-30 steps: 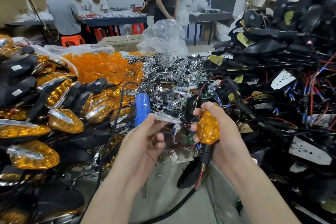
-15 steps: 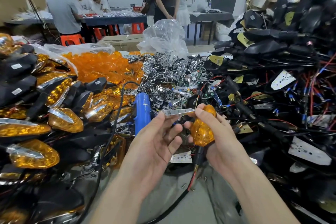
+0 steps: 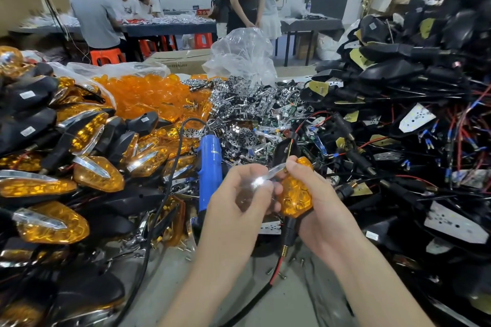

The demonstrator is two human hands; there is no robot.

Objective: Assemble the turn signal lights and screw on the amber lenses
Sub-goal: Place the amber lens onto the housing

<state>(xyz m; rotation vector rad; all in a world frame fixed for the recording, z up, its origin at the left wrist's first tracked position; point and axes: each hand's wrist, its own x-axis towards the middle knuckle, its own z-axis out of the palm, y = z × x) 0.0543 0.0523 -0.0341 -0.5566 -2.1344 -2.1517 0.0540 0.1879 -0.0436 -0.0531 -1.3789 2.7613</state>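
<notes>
While the right hand (image 3: pixel 316 210) cups the amber faceted plastic turn signal lamp (image 3: pixel 295 192) above the grey bench (image 3: pixel 289 297) | left hand (image 3: pixel 239 199) pinches a thin chrome trim strip (image 3: pixel 268 175) against it | likely light, slippery, scratch-prone: grip by edges.

Amber-lensed turn signal (image 3: pixel 295 194) upright, stem down, chrome trim strip (image 3: pixel 268 174) touching its top-left edge

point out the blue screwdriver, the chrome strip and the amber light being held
blue screwdriver (image 3: pixel 210 164), head view, middle of its body
chrome strip (image 3: pixel 273 172), head view, bare stretch between the hands
amber light (image 3: pixel 296 194), head view, lens face
</notes>
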